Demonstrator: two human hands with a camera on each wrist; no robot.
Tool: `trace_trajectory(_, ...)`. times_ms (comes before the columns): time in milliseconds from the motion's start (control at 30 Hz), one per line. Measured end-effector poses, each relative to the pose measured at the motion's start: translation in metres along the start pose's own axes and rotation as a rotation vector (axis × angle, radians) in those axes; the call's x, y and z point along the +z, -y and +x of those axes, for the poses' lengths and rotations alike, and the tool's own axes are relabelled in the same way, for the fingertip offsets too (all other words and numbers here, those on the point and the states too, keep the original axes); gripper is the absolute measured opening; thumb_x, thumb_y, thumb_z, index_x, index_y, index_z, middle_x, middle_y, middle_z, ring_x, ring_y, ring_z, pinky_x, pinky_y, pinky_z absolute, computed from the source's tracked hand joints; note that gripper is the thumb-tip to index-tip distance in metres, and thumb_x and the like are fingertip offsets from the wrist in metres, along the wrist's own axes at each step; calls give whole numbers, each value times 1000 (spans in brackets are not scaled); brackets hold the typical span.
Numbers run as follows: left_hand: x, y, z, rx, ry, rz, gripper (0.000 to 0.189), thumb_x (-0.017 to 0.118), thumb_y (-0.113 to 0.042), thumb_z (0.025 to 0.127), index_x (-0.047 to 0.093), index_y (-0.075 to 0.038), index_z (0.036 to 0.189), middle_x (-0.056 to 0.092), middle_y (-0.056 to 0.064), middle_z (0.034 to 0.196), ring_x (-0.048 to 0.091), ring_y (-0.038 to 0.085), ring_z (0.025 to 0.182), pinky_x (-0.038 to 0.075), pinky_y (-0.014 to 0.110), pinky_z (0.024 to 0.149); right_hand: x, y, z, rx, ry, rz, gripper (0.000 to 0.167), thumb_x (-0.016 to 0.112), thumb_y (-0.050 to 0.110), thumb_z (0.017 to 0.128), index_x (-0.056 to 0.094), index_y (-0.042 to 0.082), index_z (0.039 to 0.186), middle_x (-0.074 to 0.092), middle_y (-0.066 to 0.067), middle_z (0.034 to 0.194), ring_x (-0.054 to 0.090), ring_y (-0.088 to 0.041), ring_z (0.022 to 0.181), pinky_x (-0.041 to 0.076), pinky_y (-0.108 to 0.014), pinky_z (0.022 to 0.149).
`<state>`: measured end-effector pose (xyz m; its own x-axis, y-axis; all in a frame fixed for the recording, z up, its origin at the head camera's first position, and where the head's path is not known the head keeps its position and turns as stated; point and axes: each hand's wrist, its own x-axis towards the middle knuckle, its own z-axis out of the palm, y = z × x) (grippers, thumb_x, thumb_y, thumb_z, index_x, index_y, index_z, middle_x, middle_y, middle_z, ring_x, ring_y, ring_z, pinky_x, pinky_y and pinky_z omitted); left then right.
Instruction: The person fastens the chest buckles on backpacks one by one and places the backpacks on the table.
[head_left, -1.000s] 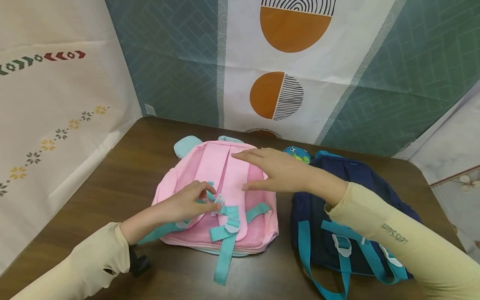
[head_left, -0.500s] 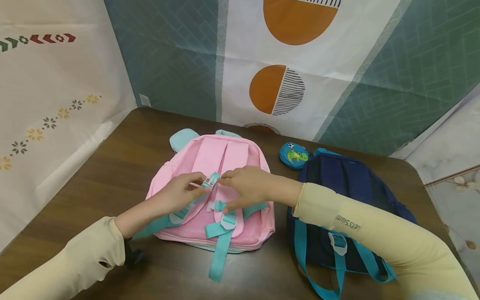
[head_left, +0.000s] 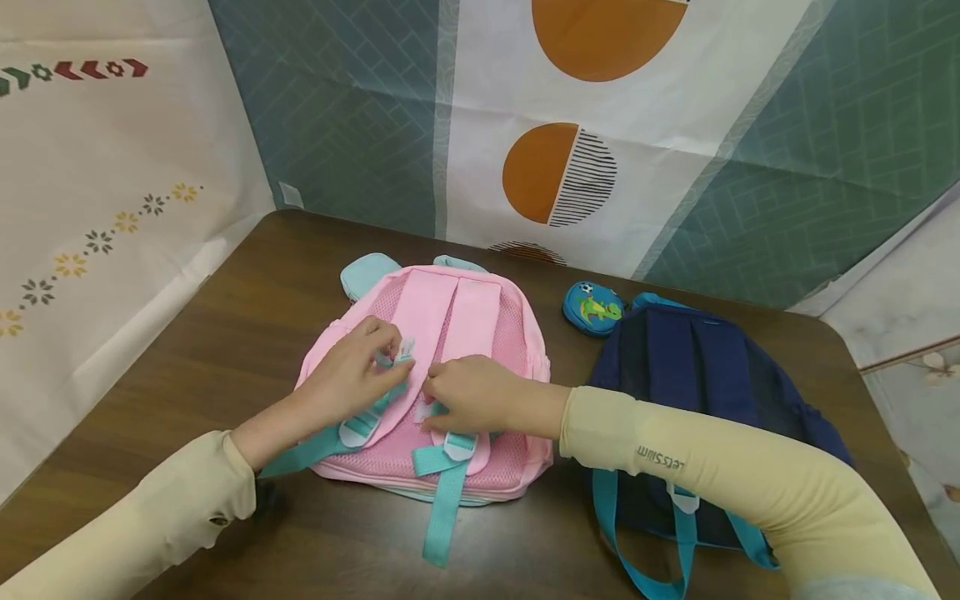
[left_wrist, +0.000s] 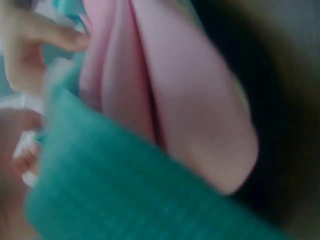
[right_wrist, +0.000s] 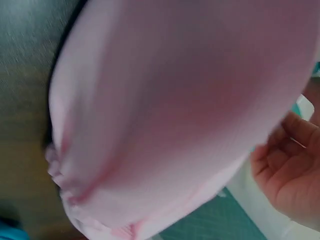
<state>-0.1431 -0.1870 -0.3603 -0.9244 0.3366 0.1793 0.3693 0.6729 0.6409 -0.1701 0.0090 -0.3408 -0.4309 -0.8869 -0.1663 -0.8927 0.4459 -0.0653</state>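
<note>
A pink backpack (head_left: 517, 325) lies on the table with its padded shoulder straps facing up. My left hand (head_left: 348, 367), over its left half, pinches teal webbing with a white plastic buckle (head_left: 406, 346) standing out past the fingers. Close beside it, my right hand (head_left: 480, 396) has its fingers curled around the buckle end of the other strap, mostly hidden under the hand. Below hangs a loose teal webbing tail (head_left: 444, 521) over the bag's lower edge. Blurred teal webbing (left_wrist: 125, 175) crosses the left wrist view; pink fabric (right_wrist: 175, 110) fills most of the right wrist view.
To the right lies a navy backpack (head_left: 735, 375) with teal straps, partly under my right forearm. A small blue dinosaur pouch (head_left: 592, 309) sits at its top. A light blue pouch (head_left: 367, 273) shows behind the pink bag. Fabric hangings (head_left: 337, 125) stand behind the wooden table (head_left: 247, 317).
My right hand has come down from above the bag to the right strap's buckle end. The left hand has lifted its buckle and shifted slightly up and left.
</note>
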Motion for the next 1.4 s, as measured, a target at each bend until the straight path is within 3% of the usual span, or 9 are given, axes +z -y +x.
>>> trace_trajectory(67,-2,0,0,39,64,-52,23,63,-17,89,41,-14,81,56,4,101,55,18,90,41,29,65,2,1,-3,-12,-22,8,32,63,40,87,67,12,102,64,3,93,61,-8,80,51,-26,75)
trace_trajectory(200,-2,0,-1,102,214,-124,24,59,-16,92,37,-16,82,48,1,77,46,8,70,35,24,56,7,2,-10,-4,-88,69,29,63,35,88,64,10,103,61,3,88,53,-5,72,48,-20,70)
trace_trajectory(300,0,2,-1,181,221,-123,25,63,-16,90,40,-16,81,37,-1,67,29,7,58,30,22,52,8,1,-16,47,-130,165,26,63,33,88,62,10,100,58,4,81,49,-5,65,45,-17,64)
trace_trajectory(400,1,3,-1,237,212,-119,24,67,-18,87,44,-18,81,39,-7,69,33,6,60,33,21,55,9,1,-21,100,-163,243,23,64,31,88,61,11,97,57,5,75,48,-5,61,42,-15,59)
trace_trajectory(633,-7,3,-4,179,283,-101,31,67,-17,87,46,-15,110,57,-8,89,54,7,81,46,26,75,14,-1,-29,163,-235,328,24,68,33,85,63,13,96,58,7,72,49,-3,60,42,-15,56)
trace_trajectory(833,-8,7,-6,219,244,4,29,70,-19,84,60,-13,110,66,-5,101,60,9,92,51,33,84,17,-1,-32,172,-254,307,27,68,34,85,65,12,102,62,8,77,52,-3,64,46,-17,63)
trace_trajectory(967,-4,8,-7,274,207,50,30,75,-19,79,68,-9,106,68,-2,99,63,12,91,52,33,82,20,-1,-35,170,-279,314,28,68,33,84,66,12,103,64,8,81,53,-3,66,48,-18,66)
trace_trajectory(1200,-1,5,-11,263,174,84,32,79,-24,76,71,-11,105,69,-4,95,62,9,88,52,29,79,26,0,-35,139,-306,292,26,69,32,84,66,14,102,67,6,86,56,-3,66,49,-20,66)
trace_trajectory(1400,3,0,-8,322,138,148,29,77,-28,77,73,-9,100,69,-4,88,61,8,80,51,24,71,24,1,-34,136,-319,260,25,69,30,84,65,12,101,67,4,85,58,-5,66,51,-22,67)
